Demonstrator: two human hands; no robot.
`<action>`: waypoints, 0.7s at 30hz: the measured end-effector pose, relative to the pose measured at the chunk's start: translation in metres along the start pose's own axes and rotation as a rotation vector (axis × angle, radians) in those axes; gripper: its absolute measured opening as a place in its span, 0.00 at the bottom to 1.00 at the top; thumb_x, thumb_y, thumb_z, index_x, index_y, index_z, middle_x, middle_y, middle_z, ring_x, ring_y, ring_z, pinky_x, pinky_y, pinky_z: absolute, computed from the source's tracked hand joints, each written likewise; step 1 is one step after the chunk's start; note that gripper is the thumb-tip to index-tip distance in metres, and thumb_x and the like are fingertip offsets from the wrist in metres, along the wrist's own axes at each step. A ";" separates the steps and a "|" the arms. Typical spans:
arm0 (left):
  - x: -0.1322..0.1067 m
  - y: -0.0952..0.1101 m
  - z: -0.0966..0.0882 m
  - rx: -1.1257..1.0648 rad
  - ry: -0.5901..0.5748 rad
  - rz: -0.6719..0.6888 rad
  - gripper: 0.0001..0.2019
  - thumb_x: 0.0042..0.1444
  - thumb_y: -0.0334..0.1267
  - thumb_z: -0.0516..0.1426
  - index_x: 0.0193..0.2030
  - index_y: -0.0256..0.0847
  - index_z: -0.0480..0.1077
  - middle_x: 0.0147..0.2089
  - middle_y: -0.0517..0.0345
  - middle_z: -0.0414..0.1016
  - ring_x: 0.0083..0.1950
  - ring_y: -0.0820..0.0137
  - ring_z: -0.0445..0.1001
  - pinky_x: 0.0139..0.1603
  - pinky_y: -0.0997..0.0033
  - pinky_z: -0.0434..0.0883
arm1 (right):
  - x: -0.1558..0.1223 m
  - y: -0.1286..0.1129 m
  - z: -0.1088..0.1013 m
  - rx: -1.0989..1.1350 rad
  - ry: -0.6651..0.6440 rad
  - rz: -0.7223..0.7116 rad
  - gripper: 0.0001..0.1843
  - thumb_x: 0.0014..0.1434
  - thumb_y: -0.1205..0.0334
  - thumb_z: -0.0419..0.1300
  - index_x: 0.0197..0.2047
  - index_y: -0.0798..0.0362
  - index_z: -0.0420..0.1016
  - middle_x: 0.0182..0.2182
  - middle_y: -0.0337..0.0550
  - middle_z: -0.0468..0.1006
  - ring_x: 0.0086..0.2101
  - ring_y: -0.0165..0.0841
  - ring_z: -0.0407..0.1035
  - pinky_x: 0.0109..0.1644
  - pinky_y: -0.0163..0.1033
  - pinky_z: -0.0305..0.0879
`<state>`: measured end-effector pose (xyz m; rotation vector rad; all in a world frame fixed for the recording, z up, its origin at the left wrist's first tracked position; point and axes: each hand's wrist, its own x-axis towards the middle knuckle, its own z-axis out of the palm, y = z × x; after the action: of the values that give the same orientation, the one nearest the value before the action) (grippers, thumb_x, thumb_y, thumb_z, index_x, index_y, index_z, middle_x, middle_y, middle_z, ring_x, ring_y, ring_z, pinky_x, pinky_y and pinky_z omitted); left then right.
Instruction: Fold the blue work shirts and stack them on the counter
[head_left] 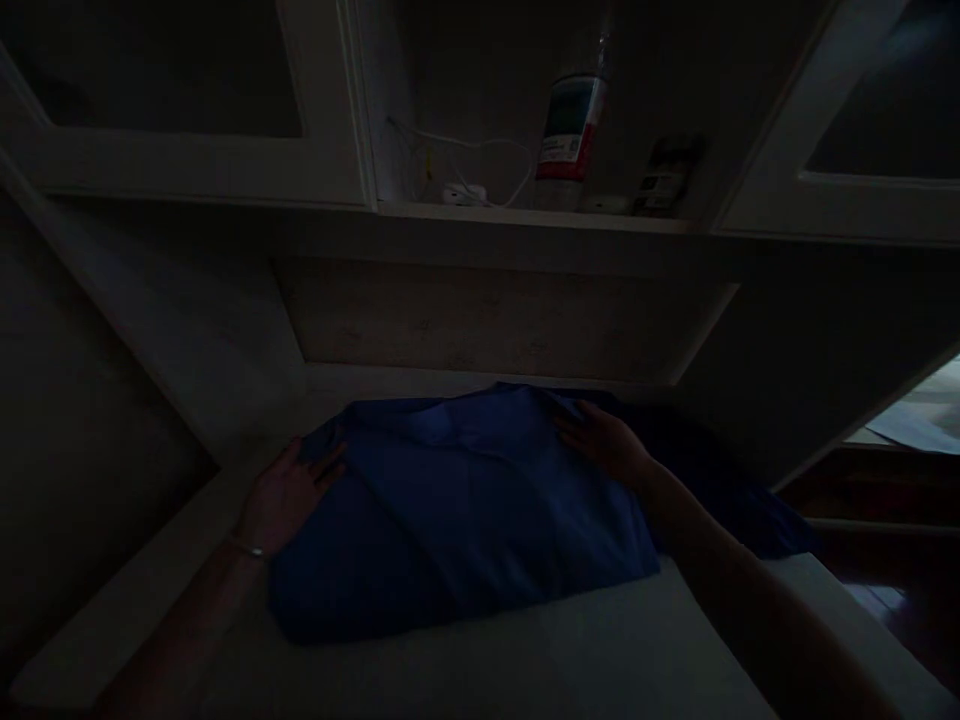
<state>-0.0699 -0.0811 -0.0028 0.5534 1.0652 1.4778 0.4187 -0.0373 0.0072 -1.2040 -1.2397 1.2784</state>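
A blue shirt (480, 510) lies partly folded on a pale surface (600, 650) in dim light. My left hand (289, 495) rests at the shirt's left edge, fingers on the cloth near the shoulder; whether it pinches the fabric is hard to see. My right hand (607, 440) lies on the upper right part of the shirt near the collar, fingers stretched flat on the cloth. A thin bracelet (247, 548) sits on my left wrist.
Above the surface is a white cabinet with an open shelf (525, 215) holding a bottle (571, 125), a white cable (465, 190) and a small dark item (664, 180). Cabinet doors (187, 160) flank it. Dark floor shows at the right (885, 580).
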 end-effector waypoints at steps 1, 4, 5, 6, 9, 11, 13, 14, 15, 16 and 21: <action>0.019 -0.003 0.008 0.024 -0.015 0.006 0.11 0.62 0.46 0.52 0.40 0.44 0.70 0.54 0.53 0.74 0.56 0.63 0.73 0.53 0.56 0.73 | 0.024 -0.001 0.009 0.013 -0.016 0.011 0.16 0.64 0.46 0.49 0.51 0.39 0.69 0.59 0.40 0.70 0.54 0.37 0.70 0.57 0.49 0.69; 0.053 -0.025 0.010 0.310 0.052 0.011 0.12 0.60 0.47 0.53 0.46 0.45 0.69 0.62 0.52 0.69 0.60 0.60 0.70 0.56 0.54 0.70 | 0.062 0.018 0.019 -0.030 -0.023 0.125 0.18 0.62 0.48 0.56 0.53 0.45 0.69 0.59 0.45 0.70 0.53 0.37 0.71 0.54 0.46 0.71; 0.055 -0.034 0.003 0.467 0.112 0.010 0.14 0.58 0.47 0.55 0.48 0.43 0.69 0.63 0.51 0.68 0.63 0.58 0.68 0.58 0.54 0.69 | 0.064 0.028 0.015 -0.092 0.001 0.173 0.19 0.60 0.51 0.60 0.52 0.47 0.70 0.57 0.47 0.73 0.52 0.38 0.72 0.54 0.45 0.71; 0.053 -0.043 -0.007 0.618 0.174 0.006 0.16 0.56 0.47 0.57 0.48 0.41 0.69 0.63 0.49 0.68 0.64 0.56 0.66 0.60 0.54 0.67 | 0.061 0.039 0.008 -0.165 0.038 0.216 0.20 0.57 0.54 0.63 0.52 0.50 0.72 0.54 0.48 0.75 0.51 0.39 0.72 0.53 0.45 0.71; 0.030 -0.060 -0.044 0.854 0.273 -0.057 0.16 0.52 0.45 0.58 0.45 0.39 0.72 0.58 0.48 0.74 0.63 0.54 0.67 0.62 0.57 0.65 | 0.038 0.067 -0.024 -0.312 0.189 0.308 0.19 0.54 0.59 0.65 0.49 0.54 0.75 0.47 0.50 0.80 0.48 0.42 0.73 0.54 0.45 0.70; 0.014 -0.064 -0.058 0.755 0.236 -0.167 0.14 0.52 0.45 0.58 0.42 0.40 0.73 0.51 0.50 0.78 0.57 0.57 0.73 0.58 0.59 0.69 | 0.024 0.077 -0.042 -0.284 0.199 0.400 0.17 0.58 0.55 0.61 0.47 0.55 0.75 0.44 0.52 0.81 0.45 0.41 0.75 0.51 0.44 0.71; 0.004 -0.064 -0.056 0.572 0.149 -0.336 0.13 0.51 0.45 0.60 0.41 0.41 0.74 0.45 0.52 0.81 0.50 0.59 0.78 0.52 0.61 0.74 | 0.017 0.081 -0.049 -0.217 0.124 0.495 0.20 0.61 0.48 0.56 0.44 0.55 0.77 0.42 0.53 0.81 0.42 0.40 0.77 0.46 0.44 0.73; 0.002 -0.065 -0.049 0.497 0.110 -0.422 0.14 0.50 0.46 0.62 0.40 0.40 0.75 0.43 0.52 0.82 0.47 0.59 0.79 0.48 0.62 0.76 | 0.018 0.082 -0.047 -0.183 0.077 0.529 0.22 0.61 0.46 0.56 0.44 0.55 0.77 0.42 0.53 0.82 0.41 0.40 0.77 0.45 0.43 0.74; 0.002 -0.066 -0.040 0.450 0.074 -0.498 0.15 0.48 0.47 0.63 0.40 0.40 0.75 0.41 0.51 0.82 0.45 0.59 0.80 0.46 0.63 0.77 | 0.021 0.083 -0.042 -0.163 0.043 0.551 0.23 0.60 0.44 0.57 0.43 0.55 0.77 0.42 0.53 0.82 0.41 0.40 0.77 0.44 0.43 0.74; 0.004 -0.068 -0.030 0.442 0.048 -0.563 0.16 0.47 0.48 0.65 0.39 0.40 0.75 0.40 0.51 0.82 0.44 0.58 0.80 0.44 0.63 0.77 | 0.026 0.084 -0.035 -0.160 0.025 0.565 0.23 0.59 0.44 0.59 0.43 0.56 0.78 0.41 0.53 0.82 0.40 0.40 0.77 0.44 0.43 0.74; 0.019 -0.087 0.014 0.685 0.030 -0.547 0.24 0.39 0.48 0.70 0.42 0.38 0.74 0.37 0.48 0.83 0.42 0.52 0.81 0.39 0.60 0.79 | 0.056 0.089 -0.002 -0.197 0.037 0.526 0.14 0.53 0.52 0.68 0.36 0.55 0.78 0.32 0.48 0.82 0.31 0.38 0.77 0.38 0.41 0.74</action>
<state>-0.0172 -0.0662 -0.0747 0.6397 1.6025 0.6265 0.4174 0.0160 -0.0835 -1.7684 -1.0751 1.5197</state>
